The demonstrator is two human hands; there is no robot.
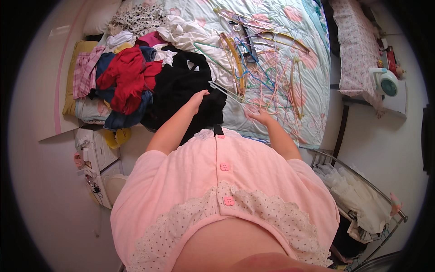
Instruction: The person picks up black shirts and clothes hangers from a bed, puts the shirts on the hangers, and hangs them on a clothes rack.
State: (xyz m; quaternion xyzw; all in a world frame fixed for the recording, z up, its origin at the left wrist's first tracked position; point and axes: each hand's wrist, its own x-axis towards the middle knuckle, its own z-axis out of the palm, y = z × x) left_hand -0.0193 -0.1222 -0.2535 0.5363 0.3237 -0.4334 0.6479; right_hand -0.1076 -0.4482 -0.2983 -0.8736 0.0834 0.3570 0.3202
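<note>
A white clothes hanger (228,92) slants over the edge of a black garment (183,80) on the bed. Its lower right end meets the fingers of my right hand (262,117), which grips it there. My left hand (199,98) is over the black garment, close to the hanger's upper left end. Whether its fingers pinch the cloth is not clear. To the right of the garment lies a tangled heap of clothes hangers (268,73) in several colours, some wide and gold, others thin.
Left of the black garment are a red garment (127,78), blue denim (127,114) and a pink checked cloth (86,69). White cloth (188,30) lies farther back on the floral quilt (314,102). A small fan (387,85) stands far right. A metal rack (367,180) holds white tulle clothing.
</note>
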